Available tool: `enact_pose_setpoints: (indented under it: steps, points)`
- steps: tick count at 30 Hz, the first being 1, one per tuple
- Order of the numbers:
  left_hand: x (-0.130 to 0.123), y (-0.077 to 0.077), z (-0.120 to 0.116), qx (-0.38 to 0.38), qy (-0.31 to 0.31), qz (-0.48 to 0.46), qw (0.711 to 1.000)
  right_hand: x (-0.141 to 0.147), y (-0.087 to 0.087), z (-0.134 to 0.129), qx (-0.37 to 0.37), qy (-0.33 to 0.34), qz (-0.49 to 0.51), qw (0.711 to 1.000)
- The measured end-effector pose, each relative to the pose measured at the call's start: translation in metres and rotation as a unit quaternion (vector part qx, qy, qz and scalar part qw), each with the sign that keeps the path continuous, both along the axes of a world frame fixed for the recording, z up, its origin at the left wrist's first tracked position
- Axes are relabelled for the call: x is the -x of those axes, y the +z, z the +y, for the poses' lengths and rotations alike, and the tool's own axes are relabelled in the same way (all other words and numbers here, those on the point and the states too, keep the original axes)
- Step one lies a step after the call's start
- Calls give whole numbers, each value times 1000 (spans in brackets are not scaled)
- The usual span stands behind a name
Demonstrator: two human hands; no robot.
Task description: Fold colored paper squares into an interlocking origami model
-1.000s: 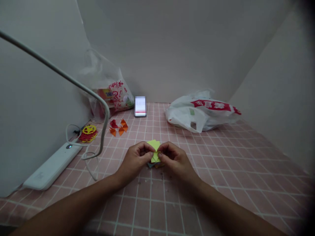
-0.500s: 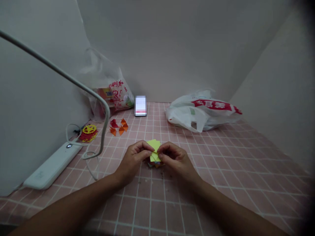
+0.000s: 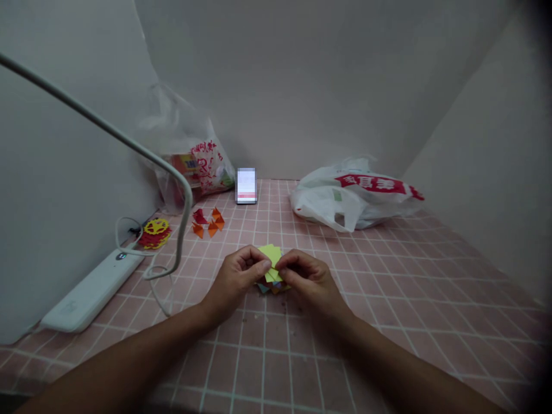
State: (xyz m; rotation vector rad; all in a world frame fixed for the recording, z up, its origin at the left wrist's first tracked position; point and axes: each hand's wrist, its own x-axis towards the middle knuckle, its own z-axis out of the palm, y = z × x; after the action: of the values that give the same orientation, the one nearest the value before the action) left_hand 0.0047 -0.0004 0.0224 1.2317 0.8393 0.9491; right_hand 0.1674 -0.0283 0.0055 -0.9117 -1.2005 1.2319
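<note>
Yellow paper (image 3: 271, 253) is pinched between my two hands, over a small pile of coloured paper (image 3: 275, 287) on the pink tiled surface. My left hand (image 3: 239, 279) grips the left side of the yellow paper between thumb and fingers. On the right side, my right hand (image 3: 307, 278) pinches it the same way. The fingertips hide part of the paper, and a crease or overlapping edge runs across its middle.
Orange folded pieces (image 3: 213, 228) and a red one (image 3: 199, 217) lie back left, near yellow and red cutouts (image 3: 156, 233). A white power bank (image 3: 92, 290), a cable (image 3: 183, 230), a lit phone (image 3: 246, 187), a clear bag (image 3: 185, 161) and a white bag (image 3: 357, 195) surround them.
My left thumb has shifted slightly up and right on the yellow paper. The paper's lower part has tilted a little, showing more of the pile beneath.
</note>
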Motion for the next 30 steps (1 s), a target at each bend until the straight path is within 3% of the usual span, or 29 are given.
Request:
enact_pose_setpoints:
  steps: [12, 21, 30]
  points:
    - [0, 2, -2, -85, 47, 61, 993, -3, -6, 3, 50, 32, 52, 997]
    - [2, -1, -1, -139, 38, 82, 986, -3, 1, 1, 97, 55, 55, 992]
    - [3, 0, 0, -133, 38, 90, 986, -3, -1, 3, 100, 49, 69, 991]
